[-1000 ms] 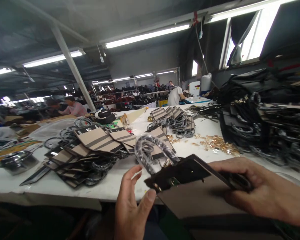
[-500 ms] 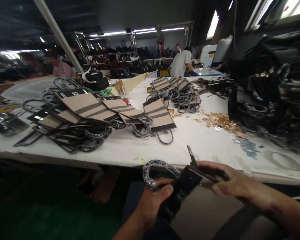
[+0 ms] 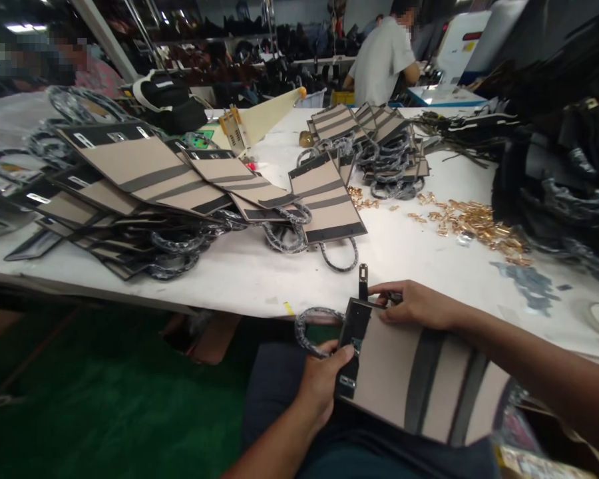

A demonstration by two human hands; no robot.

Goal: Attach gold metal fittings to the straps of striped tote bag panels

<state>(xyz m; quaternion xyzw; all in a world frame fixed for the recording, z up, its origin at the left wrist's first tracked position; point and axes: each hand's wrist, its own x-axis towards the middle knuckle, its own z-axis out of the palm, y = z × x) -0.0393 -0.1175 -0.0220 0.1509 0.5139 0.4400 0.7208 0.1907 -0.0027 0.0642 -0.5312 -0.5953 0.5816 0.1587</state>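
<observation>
A flat beige bag panel (image 3: 387, 359) with dark stripes lies tilted over my lap. My left hand (image 3: 324, 379) grips its dark-banded end, thumb on top beside a small metal fitting (image 3: 348, 381). A plastic-wrapped loop handle (image 3: 304, 326) sticks out past that hand. My right hand (image 3: 414, 306) is closed at the panel's far edge, its fingertips beside a short black strap (image 3: 363, 289) with a metal end piece. Something small and dark shows between the right fingers; its kind is unclear.
Stacked similar bag panels (image 3: 154, 173) lie at left on the white table (image 3: 259, 286), with another pile (image 3: 379, 133) farther back. Gold metal fittings (image 3: 479, 223) are scattered at right, near dark bags (image 3: 554, 173). A person in a grey shirt (image 3: 379, 60) stands behind.
The view has tipped downward. The panel has turned so its striped face shows more fully, and my right hand has shifted left along its edge to beside the strap.
</observation>
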